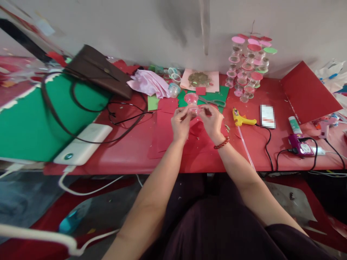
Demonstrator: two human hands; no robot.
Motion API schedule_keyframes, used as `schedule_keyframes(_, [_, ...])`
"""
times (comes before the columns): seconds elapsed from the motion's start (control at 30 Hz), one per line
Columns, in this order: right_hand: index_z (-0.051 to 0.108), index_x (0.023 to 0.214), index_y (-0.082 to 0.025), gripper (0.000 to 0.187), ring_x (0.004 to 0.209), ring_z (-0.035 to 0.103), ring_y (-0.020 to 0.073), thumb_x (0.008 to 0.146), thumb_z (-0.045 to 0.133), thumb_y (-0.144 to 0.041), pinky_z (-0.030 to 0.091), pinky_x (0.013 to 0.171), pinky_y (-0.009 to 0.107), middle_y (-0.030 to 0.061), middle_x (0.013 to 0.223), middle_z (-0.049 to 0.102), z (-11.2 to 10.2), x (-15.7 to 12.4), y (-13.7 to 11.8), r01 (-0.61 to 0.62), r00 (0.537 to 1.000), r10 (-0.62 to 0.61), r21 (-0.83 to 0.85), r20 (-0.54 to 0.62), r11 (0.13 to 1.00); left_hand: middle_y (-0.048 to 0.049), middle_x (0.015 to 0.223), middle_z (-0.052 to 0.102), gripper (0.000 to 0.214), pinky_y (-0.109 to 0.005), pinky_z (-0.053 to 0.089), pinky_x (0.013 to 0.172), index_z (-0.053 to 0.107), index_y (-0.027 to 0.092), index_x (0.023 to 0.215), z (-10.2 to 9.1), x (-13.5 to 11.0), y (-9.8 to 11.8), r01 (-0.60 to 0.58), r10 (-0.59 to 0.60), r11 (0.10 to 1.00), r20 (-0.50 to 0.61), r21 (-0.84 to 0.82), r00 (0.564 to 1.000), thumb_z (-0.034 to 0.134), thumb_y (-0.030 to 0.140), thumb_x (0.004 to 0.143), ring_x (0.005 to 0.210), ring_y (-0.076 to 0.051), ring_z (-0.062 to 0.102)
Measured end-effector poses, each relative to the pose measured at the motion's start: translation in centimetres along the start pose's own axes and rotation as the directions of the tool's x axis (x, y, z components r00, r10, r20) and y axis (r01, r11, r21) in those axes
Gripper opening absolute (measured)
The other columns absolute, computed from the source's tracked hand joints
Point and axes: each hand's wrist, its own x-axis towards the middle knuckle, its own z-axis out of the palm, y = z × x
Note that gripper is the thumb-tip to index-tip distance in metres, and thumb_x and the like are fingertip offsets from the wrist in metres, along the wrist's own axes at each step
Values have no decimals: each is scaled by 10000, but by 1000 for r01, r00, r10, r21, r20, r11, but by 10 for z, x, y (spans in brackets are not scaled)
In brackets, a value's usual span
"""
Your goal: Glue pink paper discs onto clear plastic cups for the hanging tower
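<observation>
Both my hands meet over the red table (130, 151) near its middle. My left hand (180, 122) and my right hand (213, 121) pinch a small clear plastic cup (194, 110) between their fingertips. A second clear cup with a pink top (191, 98) stands just behind them. A red bead bracelet (221, 143) circles my right wrist. Sheets of red paper (165, 126) lie under my hands.
A yellow glue gun (241, 118) with a cord lies to the right, scissors (214, 102) behind the hands. A stack of capped clear cups (248, 68) stands at the back. A brown bag (97, 70), green sheet (27, 122) and white power bank (82, 144) occupy the left.
</observation>
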Motion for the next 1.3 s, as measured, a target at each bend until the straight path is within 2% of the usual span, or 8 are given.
schedule_keyframes(0.1, [687,1015,-212,138,875,710,157,976,555,-200,581,816,281,51,976,766,1,0,-3,27,999,-28,19,28,999,-23,995,645,350,-369,677,880,835,309,1138,-1,1,1,-8,8,1000,-23,16,1000,775,541,883,838,-145,727])
schedule_keyframes(0.2, [640,1065,-219,115,881,693,164,951,622,-216,563,791,280,57,1020,749,0,0,-4,79,993,-73,-67,88,995,-31,999,644,379,-352,673,856,838,299,1121,-3,2,4,-38,38,999,-12,37,999,779,576,869,865,-157,728])
schedule_keyframes(0.33, [578,981,-230,53,775,651,157,993,576,-179,491,682,261,24,910,715,-2,-2,-2,94,989,-68,-196,135,976,-26,1003,667,420,-321,656,848,815,283,1131,-2,2,9,-63,58,992,49,105,997,789,597,853,835,-145,737])
schedule_keyframes(0.4, [558,925,-235,103,757,639,156,999,565,-163,466,664,258,14,867,693,-3,-3,-2,112,988,-83,-233,130,966,-12,928,688,423,-285,639,782,787,260,1129,-2,2,10,-35,37,989,-11,142,999,815,564,838,776,-137,729])
schedule_keyframes(0.53, [559,892,-230,126,740,635,150,994,560,-156,448,644,250,12,848,669,-3,-6,-6,179,975,-134,-272,178,946,1,727,692,282,-258,590,704,736,198,873,-2,-1,13,4,24,975,-126,221,992,773,477,878,671,-132,688])
schedule_keyframes(0.73, [588,901,-216,92,720,626,158,979,561,-178,400,594,256,39,870,676,-1,-9,-10,230,959,-154,-337,237,913,6,675,694,245,-253,539,666,730,209,770,-5,-3,18,-54,74,952,-55,301,996,648,368,937,636,-139,674])
schedule_keyframes(0.93, [595,880,-213,81,672,590,145,952,583,-180,358,578,256,33,840,679,3,-11,-12,203,960,-118,-342,254,918,-4,702,718,227,-263,488,655,738,212,780,-11,0,15,-103,133,900,-40,424,990,572,260,928,630,-142,650])
schedule_keyframes(1.3, [553,846,-223,150,716,583,131,923,617,-110,383,634,249,-5,816,643,3,-11,-12,90,977,-45,-213,208,973,-33,741,755,278,-282,505,719,722,214,764,-13,-1,19,-219,243,836,20,503,970,535,222,970,719,-164,701])
